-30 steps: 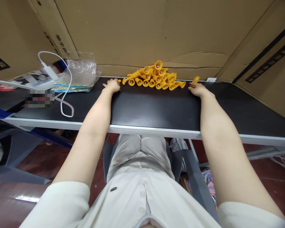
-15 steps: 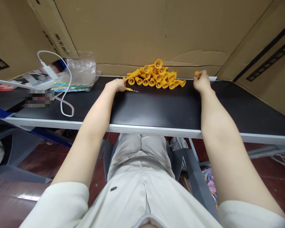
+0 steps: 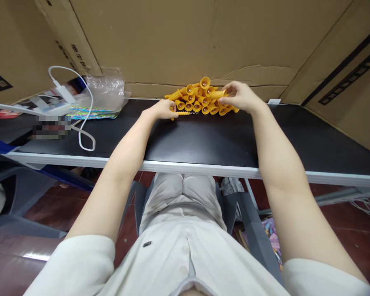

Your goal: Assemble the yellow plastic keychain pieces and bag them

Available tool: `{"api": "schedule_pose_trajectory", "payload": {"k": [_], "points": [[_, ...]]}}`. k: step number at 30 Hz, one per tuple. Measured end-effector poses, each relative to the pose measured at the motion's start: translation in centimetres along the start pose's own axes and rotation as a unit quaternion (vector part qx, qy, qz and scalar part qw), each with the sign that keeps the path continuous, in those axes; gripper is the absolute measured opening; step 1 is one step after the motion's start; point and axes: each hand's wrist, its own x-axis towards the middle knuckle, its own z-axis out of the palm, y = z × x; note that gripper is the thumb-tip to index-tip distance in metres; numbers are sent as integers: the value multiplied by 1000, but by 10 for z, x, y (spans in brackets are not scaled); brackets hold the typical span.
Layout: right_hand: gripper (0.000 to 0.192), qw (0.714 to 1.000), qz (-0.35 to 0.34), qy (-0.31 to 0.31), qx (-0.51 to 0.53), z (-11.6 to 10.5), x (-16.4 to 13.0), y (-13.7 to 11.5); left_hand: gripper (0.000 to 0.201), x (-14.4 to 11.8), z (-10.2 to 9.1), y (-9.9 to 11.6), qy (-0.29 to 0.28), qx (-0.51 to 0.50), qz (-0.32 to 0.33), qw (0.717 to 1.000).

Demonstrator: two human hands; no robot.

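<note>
A pile of small orange trumpet-shaped plastic pieces [image 3: 200,100] lies at the back of the black table [image 3: 203,139], against the cardboard wall. My left hand [image 3: 163,110] rests at the pile's left end, closed on one orange piece with a threaded stem [image 3: 181,113] that lies flat on the table. My right hand [image 3: 240,96] is at the pile's right top, its fingers pinching an orange piece [image 3: 217,94] laid on the heap.
A clear plastic bag [image 3: 106,92] over colourful packets, a white charger with its cable [image 3: 80,123] and printed papers sit at the left. Cardboard boxes [image 3: 342,82] wall in the back and right. Grey plastic chairs [image 3: 21,201] stand under the table.
My right hand carried an orange piece from the far right edge leftward onto the pile. My left hand slid right along the table, dragging its threaded piece up against the pile.
</note>
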Motion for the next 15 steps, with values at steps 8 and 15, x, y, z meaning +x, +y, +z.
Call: {"api": "schedule_pose_trajectory", "payload": {"k": [8,15], "points": [[43,991,11,-110,81,18,3,7,31,-1,0,2,10,-19,23,1000],[40,980,24,-133,145,30,10,17,35,4,4,-4,27,-29,47,998]]}}
